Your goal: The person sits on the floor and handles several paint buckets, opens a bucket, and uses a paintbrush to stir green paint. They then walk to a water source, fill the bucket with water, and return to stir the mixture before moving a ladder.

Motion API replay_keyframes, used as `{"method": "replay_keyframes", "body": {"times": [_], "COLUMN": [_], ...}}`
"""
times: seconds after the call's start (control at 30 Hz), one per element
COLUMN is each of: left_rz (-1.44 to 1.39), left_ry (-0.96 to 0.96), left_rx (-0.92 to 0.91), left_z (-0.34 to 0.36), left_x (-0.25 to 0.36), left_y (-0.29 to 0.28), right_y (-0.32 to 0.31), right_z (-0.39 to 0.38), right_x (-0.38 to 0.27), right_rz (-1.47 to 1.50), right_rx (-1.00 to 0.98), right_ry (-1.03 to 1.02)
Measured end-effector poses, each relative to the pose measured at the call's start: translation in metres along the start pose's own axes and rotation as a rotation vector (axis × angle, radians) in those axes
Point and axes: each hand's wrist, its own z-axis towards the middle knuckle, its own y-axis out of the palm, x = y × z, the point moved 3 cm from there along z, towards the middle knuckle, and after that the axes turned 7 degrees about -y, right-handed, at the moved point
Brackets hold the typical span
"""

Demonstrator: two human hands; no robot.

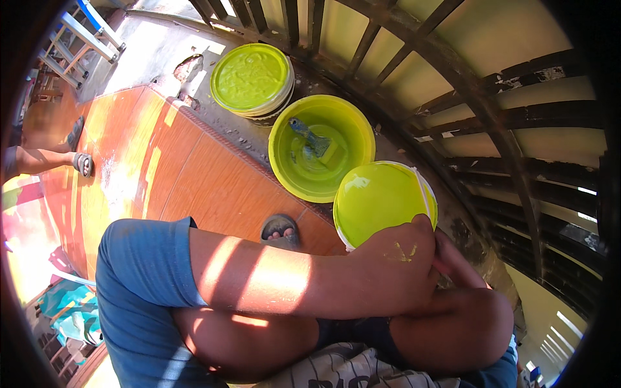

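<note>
My left forearm crosses the view, and my left hand, marked with yellow paint on its back, lies over the near right rim of a bucket of lime-yellow paint. Its fingers curl away out of sight, so what they hold is hidden. A thin white strip runs along that bucket's right rim toward my left hand. My right hand is mostly covered behind the left, a small reddish piece showing between them. Beside the bucket, a yellow-green basin holds a paint-smeared brush.
Another paint-filled bucket stands behind the basin. Dark metal bars curve along the right. A sandalled foot rests on the orange tiled floor. Another person's sandalled feet and a metal ladder are at left.
</note>
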Motion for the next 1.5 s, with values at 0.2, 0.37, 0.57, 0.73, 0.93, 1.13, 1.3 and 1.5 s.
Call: {"method": "replay_keyframes", "body": {"times": [0.2, 0.37, 0.57, 0.73, 0.93, 1.13, 1.3, 1.5], "left_rz": [-0.037, 0.001, 0.03, 0.035, -0.028, -0.094, -0.176, -0.05], "left_ry": [0.002, 0.001, 0.062, 0.155, 0.13, 0.196, -0.022, 0.032], "left_rx": [-0.022, 0.029, 0.042, 0.07, 0.052, 0.087, -0.238, -0.139], "left_z": [0.003, 0.006, 0.008, 0.011, 0.017, 0.025, 0.036, 0.043], "left_x": [-0.004, -0.006, -0.009, -0.013, -0.019, -0.019, -0.018, -0.019], "left_y": [-0.006, -0.002, 0.002, 0.011, 0.026, 0.022, 0.008, 0.012], "right_y": [0.003, 0.005, 0.002, 0.001, -0.004, -0.003, -0.006, -0.016], "right_z": [0.02, 0.036, 0.051, 0.062, 0.075, 0.088, 0.095, 0.106], "right_x": [-0.006, -0.004, -0.002, -0.001, 0.0, -0.005, -0.006, 0.001], "right_rz": [0.01, 0.023, 0.029, 0.041, 0.059, 0.081, 0.098, 0.128], "right_rx": [0.006, 0.007, 0.014, 0.023, 0.026, 0.024, 0.026, 0.024], "right_ry": [0.008, 0.017, 0.029, 0.036, 0.032, 0.032, 0.032, 0.026]}}
